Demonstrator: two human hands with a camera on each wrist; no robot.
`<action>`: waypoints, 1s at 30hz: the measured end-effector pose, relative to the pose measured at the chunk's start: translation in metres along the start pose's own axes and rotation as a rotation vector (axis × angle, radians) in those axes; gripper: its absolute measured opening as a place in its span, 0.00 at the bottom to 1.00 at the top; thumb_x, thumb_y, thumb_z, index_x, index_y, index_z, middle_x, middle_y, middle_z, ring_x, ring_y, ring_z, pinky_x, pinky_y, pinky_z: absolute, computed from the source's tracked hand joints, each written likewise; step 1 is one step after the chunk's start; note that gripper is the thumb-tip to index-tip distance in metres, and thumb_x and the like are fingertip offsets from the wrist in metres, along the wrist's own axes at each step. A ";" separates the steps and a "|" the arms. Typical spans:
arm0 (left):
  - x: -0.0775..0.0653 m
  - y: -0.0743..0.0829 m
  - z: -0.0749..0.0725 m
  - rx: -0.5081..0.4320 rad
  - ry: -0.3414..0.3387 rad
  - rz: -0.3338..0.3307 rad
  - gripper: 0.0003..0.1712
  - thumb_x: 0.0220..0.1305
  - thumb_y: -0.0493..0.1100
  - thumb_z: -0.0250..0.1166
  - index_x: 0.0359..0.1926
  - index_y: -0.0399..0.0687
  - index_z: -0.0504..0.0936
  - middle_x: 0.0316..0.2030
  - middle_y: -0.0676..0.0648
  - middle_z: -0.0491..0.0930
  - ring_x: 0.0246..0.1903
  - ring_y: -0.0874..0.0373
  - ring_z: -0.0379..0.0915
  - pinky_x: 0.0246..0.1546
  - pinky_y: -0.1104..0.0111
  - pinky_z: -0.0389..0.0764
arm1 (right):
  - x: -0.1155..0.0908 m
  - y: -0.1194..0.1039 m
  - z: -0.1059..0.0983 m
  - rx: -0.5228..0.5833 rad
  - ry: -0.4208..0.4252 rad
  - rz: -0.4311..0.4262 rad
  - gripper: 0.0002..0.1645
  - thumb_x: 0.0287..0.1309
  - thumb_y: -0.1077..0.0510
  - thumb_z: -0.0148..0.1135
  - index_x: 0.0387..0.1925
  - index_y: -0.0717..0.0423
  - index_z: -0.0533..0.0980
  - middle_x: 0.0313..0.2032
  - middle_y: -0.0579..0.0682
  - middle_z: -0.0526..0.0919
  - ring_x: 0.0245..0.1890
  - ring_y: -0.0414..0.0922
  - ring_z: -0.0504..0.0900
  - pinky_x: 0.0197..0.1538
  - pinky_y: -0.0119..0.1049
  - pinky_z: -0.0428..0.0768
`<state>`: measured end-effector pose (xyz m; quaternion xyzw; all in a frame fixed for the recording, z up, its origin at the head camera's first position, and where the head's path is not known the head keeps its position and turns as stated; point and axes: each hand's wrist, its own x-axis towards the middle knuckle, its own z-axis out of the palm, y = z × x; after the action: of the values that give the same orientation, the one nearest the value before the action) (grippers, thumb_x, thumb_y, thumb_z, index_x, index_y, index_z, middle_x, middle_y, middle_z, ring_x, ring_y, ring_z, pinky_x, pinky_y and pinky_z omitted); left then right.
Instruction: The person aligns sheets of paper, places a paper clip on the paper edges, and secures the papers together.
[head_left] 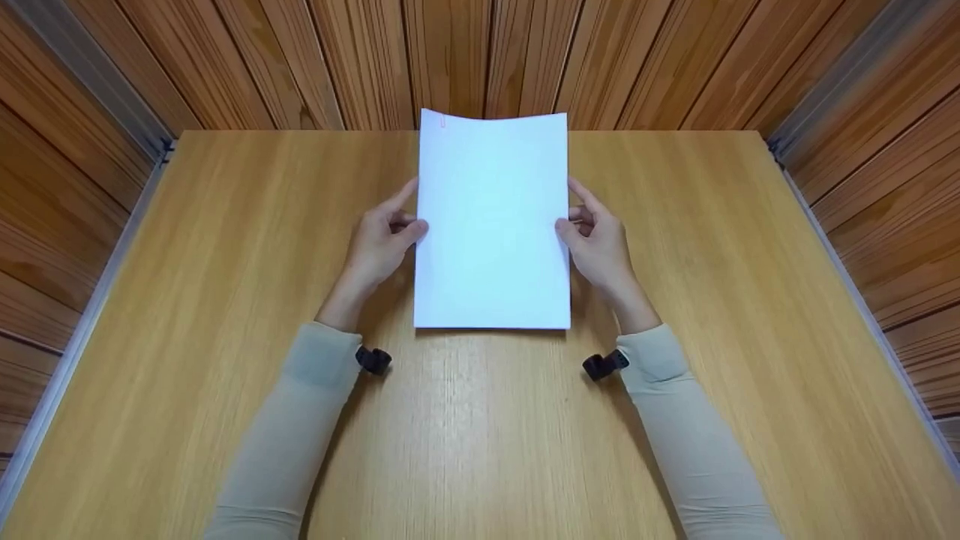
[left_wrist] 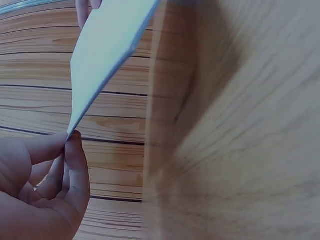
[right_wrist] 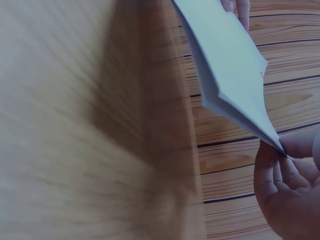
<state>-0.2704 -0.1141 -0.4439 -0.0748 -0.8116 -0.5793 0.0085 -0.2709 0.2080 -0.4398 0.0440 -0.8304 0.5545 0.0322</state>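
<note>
A stack of white paper (head_left: pixel 493 225) is held up above the table between both hands, its top edge bowed. My left hand (head_left: pixel 377 246) pinches the left edge, thumb on the front face and fingers behind. On the opposite edge my right hand (head_left: pixel 604 246) pinches in the same way. A small reddish paper clip (head_left: pixel 442 121) sits at the upper left of the stack. In the right wrist view the stack (right_wrist: pixel 232 65) hangs tilted clear of the tabletop, and its lower edge looks several sheets thick. The sheets hide some fingertips in the head view.
The wooden table (head_left: pixel 225 300) casts back the paper's shadow beneath the stack. Plank walls (head_left: pixel 375 60) stand at the back and on both sides. Metal strips (head_left: pixel 90 300) run along the side edges. A small black camera (head_left: pixel 375 361) is worn on each wrist.
</note>
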 end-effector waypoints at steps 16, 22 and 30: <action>0.001 -0.007 -0.001 -0.042 -0.065 -0.110 0.38 0.77 0.39 0.65 0.82 0.63 0.63 0.41 0.43 0.79 0.42 0.39 0.74 0.33 0.67 0.75 | 0.004 0.007 -0.001 -0.048 -0.035 -0.002 0.37 0.73 0.64 0.61 0.80 0.52 0.65 0.46 0.55 0.82 0.43 0.46 0.77 0.45 0.30 0.76; 0.001 -0.008 -0.002 0.014 -0.081 -0.174 0.38 0.78 0.43 0.64 0.82 0.66 0.62 0.41 0.44 0.79 0.40 0.41 0.75 0.28 0.62 0.76 | 0.006 0.010 0.000 -0.077 -0.064 0.010 0.38 0.74 0.63 0.61 0.81 0.54 0.64 0.44 0.56 0.81 0.41 0.47 0.76 0.40 0.30 0.75; 0.004 -0.012 -0.002 0.034 -0.087 -0.241 0.38 0.78 0.44 0.65 0.83 0.65 0.62 0.41 0.44 0.79 0.41 0.41 0.75 0.34 0.66 0.75 | 0.010 0.014 0.005 -0.117 -0.091 0.036 0.38 0.74 0.62 0.61 0.81 0.54 0.63 0.44 0.56 0.81 0.40 0.47 0.76 0.38 0.30 0.74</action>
<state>-0.2759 -0.1193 -0.4540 -0.0017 -0.8239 -0.5587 -0.0952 -0.2821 0.2087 -0.4532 0.0524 -0.8625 0.5031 -0.0130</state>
